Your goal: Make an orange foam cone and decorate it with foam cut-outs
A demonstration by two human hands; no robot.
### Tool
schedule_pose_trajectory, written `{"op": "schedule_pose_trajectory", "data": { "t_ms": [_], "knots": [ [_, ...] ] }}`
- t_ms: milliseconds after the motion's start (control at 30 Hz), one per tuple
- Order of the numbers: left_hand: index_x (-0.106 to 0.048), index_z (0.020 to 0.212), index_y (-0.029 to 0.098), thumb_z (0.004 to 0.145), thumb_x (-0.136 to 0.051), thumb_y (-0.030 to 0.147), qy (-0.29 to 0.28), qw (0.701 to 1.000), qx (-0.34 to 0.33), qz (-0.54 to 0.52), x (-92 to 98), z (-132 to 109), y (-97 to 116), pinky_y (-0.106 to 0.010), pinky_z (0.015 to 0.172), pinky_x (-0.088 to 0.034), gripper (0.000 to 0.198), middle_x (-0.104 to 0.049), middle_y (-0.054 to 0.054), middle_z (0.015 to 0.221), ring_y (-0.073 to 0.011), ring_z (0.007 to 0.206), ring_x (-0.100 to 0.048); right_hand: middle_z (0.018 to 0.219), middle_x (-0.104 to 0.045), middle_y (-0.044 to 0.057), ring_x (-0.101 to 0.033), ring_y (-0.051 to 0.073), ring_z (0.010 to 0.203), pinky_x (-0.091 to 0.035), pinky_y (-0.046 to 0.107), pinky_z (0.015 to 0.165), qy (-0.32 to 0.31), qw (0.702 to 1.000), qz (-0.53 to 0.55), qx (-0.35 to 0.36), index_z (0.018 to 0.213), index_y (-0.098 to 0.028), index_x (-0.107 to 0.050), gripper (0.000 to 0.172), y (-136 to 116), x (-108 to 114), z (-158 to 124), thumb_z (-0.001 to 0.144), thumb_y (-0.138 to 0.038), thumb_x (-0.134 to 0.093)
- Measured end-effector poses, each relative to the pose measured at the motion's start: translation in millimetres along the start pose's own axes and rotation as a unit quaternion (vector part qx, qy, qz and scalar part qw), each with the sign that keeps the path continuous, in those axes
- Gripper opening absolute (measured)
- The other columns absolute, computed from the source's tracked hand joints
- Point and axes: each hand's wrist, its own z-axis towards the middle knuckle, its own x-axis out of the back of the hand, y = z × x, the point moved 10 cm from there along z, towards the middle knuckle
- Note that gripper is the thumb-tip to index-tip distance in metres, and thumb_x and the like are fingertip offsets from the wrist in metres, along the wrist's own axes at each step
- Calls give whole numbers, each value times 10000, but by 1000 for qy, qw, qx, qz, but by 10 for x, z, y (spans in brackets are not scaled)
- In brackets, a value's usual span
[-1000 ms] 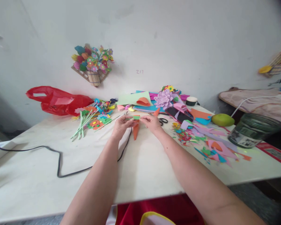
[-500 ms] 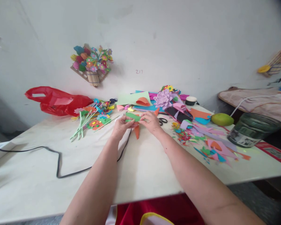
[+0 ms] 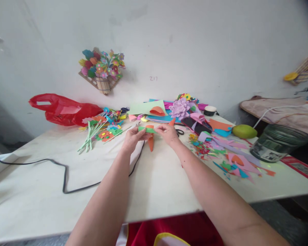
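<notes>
My left hand (image 3: 135,138) is closed, its fingers and thumb pinching the left part of a green craft foam piece (image 3: 146,130). The right end of that piece is pinched by my right hand (image 3: 168,133). Seen from here, the green foam looks like a narrow level band. Orange foam (image 3: 150,144) shows below and behind it, close to the left fingers; whether it is held or lies on the table I cannot tell. Another orange piece (image 3: 171,122) pokes up behind my right hand, near black-handled scissors (image 3: 179,132).
Foam flowers with pale green stems (image 3: 88,140) and a red plastic bag (image 3: 64,111) lie left. A black cord (image 3: 79,190) crosses the table. Right are foam scraps (image 3: 237,164), a phone (image 3: 196,125), a green fruit (image 3: 244,131) and a glass jar (image 3: 278,143). A lilac flower (image 3: 179,108) sits behind.
The green foam piece has turned from a broad leaf-like face to a narrow band. My right fingers have come down a little and closed in on its end.
</notes>
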Motion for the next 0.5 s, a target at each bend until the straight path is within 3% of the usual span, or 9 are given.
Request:
{"op": "schedule_pose_trajectory", "data": {
  "t_ms": [100, 267, 367, 500],
  "knots": [
    [-647, 798, 129, 665, -721, 392, 26, 999, -7, -31, 69, 14, 14, -357, 728, -539, 304, -711, -113, 780, -229, 713, -685, 689, -624, 19, -547, 149, 664, -432, 272, 659, 75, 997, -18, -4, 645, -189, -598, 215, 75, 203, 12, 721, -389, -581],
    [-648, 800, 126, 669, -712, 415, 49, 998, -8, -47, 129, 26, 7, -352, 718, -538, 324, -712, -110, 757, -223, 695, -682, 497, -501, -1, -493, 151, 527, -381, 266, 546, 177, 977, -26, -114, 509, -213, -471, 422, 366, 499, -44, 802, -516, -439],
    [-646, 814, 119, 669, -710, 417, 53, 997, -4, -50, 135, 30, -13, -347, 712, -538, 337, -710, -105, 752, -220, 700, -683, 475, -477, -2, -478, 154, 507, -365, 272, 525, 145, 979, -39, -136, 484, -218, -432, 403, 392, 425, -36, 779, -492, -469],
    [-636, 828, 118, 672, -710, 400, 59, 996, -4, -62, 133, 29, -18, -326, 702, -539, 331, -708, -95, 747, -211, 711, -683, 620, -586, -14, -519, 143, 536, -407, 269, 548, 75, 990, 29, -115, 758, -205, -558, 130, 297, 170, -27, 696, -318, -543]
  ]
}}
